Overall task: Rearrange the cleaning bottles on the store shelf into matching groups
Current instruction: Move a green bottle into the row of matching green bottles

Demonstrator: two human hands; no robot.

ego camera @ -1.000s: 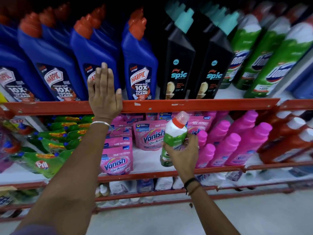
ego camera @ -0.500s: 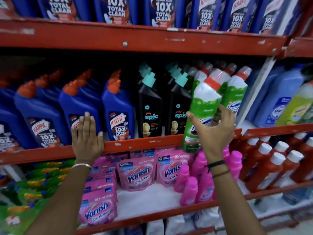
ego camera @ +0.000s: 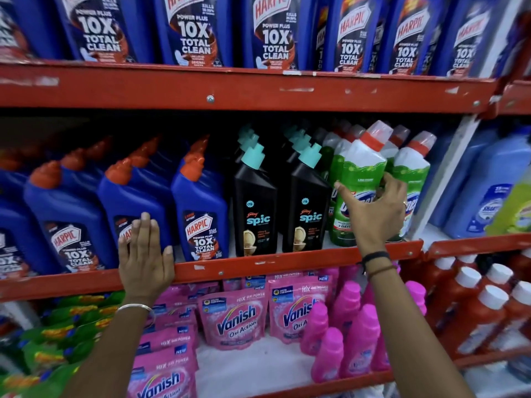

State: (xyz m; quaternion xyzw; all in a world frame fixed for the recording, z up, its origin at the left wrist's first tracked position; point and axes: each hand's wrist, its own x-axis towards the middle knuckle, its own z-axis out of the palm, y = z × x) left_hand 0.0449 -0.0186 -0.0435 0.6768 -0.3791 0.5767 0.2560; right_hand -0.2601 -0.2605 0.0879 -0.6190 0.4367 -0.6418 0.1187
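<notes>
My right hand [ego camera: 373, 214] grips a green and white Domex bottle [ego camera: 360, 173] with a red collar. The bottle stands at the front of the middle shelf, among other green Domex bottles [ego camera: 412, 173]. To its left are two rows of black Spic bottles [ego camera: 255, 208] with teal caps, then blue Harpic bottles [ego camera: 201, 202] with orange caps. My left hand [ego camera: 145, 254] lies flat on the red middle shelf rail [ego camera: 258, 265], fingers spread over a Harpic bottle's base, holding nothing.
The top shelf [ego camera: 258, 87] carries a row of blue Harpic bottles. Below are pink Vanish pouches [ego camera: 235, 317], pink bottles [ego camera: 359, 340], green packets [ego camera: 57, 334] and red-brown bottles [ego camera: 482, 311]. A white upright [ego camera: 448, 173] separates pale blue bottles [ego camera: 488, 191] at right.
My right hand lifted the green Domex bottle from the lower shelf level up onto the middle shelf among the Domex bottles. The view tilted upward. My left hand stayed on the rail.
</notes>
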